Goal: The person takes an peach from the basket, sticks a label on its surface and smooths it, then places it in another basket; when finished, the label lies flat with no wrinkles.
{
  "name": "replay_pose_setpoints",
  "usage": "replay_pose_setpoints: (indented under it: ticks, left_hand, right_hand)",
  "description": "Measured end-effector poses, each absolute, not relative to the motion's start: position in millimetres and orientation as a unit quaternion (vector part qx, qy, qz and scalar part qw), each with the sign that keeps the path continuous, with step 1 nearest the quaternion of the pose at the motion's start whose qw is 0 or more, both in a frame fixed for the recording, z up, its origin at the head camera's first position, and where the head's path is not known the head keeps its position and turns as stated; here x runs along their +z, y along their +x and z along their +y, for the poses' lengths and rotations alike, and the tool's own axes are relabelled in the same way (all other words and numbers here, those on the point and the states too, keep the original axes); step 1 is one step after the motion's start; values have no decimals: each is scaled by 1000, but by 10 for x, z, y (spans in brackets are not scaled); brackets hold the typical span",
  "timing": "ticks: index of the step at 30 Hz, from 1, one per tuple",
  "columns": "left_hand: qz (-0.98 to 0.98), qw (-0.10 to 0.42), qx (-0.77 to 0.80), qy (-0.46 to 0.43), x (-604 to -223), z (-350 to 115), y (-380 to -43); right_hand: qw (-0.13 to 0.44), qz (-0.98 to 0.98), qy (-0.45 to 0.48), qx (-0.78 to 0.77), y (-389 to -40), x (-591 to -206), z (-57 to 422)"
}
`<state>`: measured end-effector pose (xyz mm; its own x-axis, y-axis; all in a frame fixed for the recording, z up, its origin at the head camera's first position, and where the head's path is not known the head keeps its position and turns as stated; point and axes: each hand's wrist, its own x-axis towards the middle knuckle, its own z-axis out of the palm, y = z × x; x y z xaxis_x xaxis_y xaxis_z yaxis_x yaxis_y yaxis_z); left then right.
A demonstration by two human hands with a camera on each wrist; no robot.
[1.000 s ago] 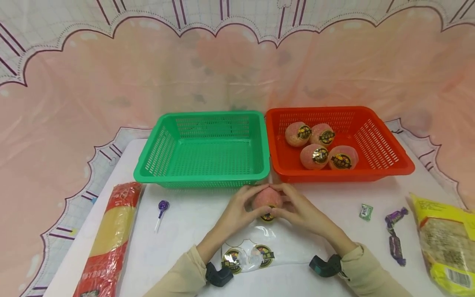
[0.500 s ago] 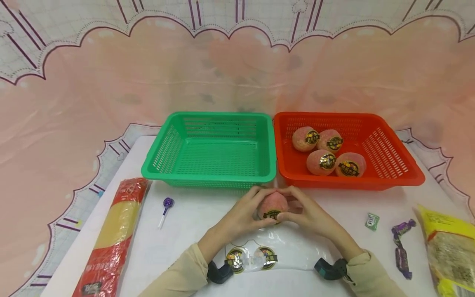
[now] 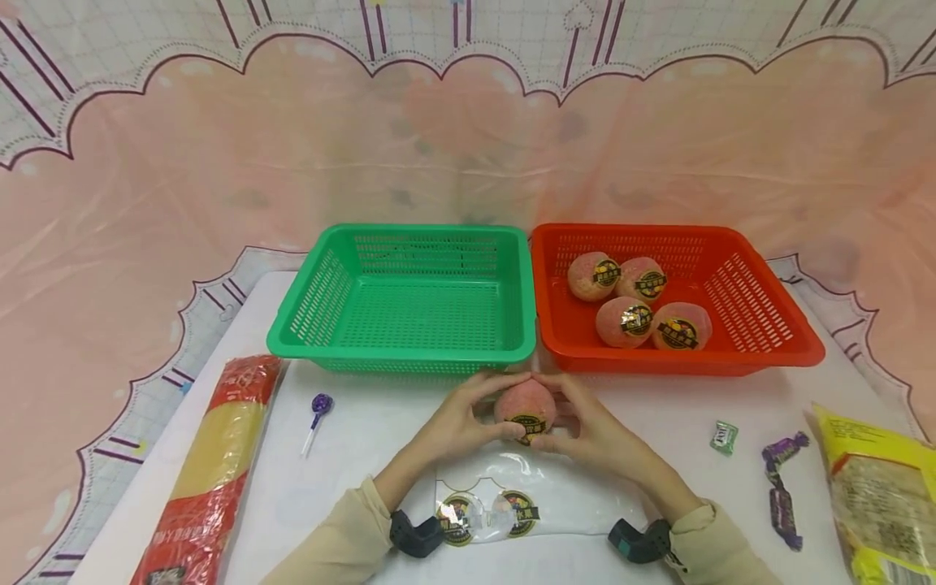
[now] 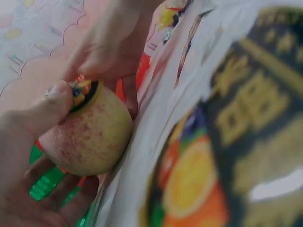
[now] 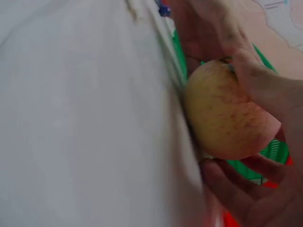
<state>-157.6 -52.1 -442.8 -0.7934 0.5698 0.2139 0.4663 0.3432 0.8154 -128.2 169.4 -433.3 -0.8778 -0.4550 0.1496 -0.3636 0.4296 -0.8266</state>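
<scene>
A pinkish-yellow apple [image 3: 522, 400] rests on the table between both hands, in front of the baskets. A round black-and-gold sticker [image 3: 532, 428] lies on its near side. My left hand [image 3: 458, 418] grips the apple from the left, its thumb on the sticker; the left wrist view shows that thumb at the sticker's edge. My right hand [image 3: 595, 426] curls round the other side, thumb low near the sticker. In the right wrist view, mottled apple skin [image 5: 225, 118] shows between the fingers. Nearer me lies a glossy sticker sheet [image 3: 578, 496] with two round stickers.
Behind stand a green basket [image 3: 402, 351] and a red basket [image 3: 680, 360] holding several stickered apples [image 3: 624, 322]. At left lie a red-and-yellow packet [image 3: 212, 463] and a purple lollipop [image 3: 319, 406]. At right are a green sweet [image 3: 724, 437], purple-wrapped sweets [image 3: 782, 504] and a yellow bag [image 3: 885, 487].
The thumbs have shifted over the sticker: half a second ago the right thumb lay at it, now the left one does. Both hands still hold the apple; the head view has swung slightly.
</scene>
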Motion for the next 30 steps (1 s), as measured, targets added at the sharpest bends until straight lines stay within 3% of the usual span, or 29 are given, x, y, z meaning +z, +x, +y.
replay_pose_setpoints:
  ticks: [9,16,21,26,30]
  left_hand:
    - [806,72,482,337,-4431,-584,-1640]
    - [788,97,506,337,-4458,-588,-1619]
    - [783,95,528,313,-4357,-527,-1510]
    - [784,103,548,273,-4179,-490,-1414]
    - [803,94,521,274,-4220,-479,-1414]
  right_hand:
    - [6,855,-256,-451,-1281,-4358,1681]
    - [61,822,-249,-508,-1228,-4221,1644]
    - [94,796,-220,-556,-1290,-4344,1694]
    - [88,723,-148,-669,-1303,-4395,1891]
    - [91,527,-46,-844,-1260,-4362,2117]
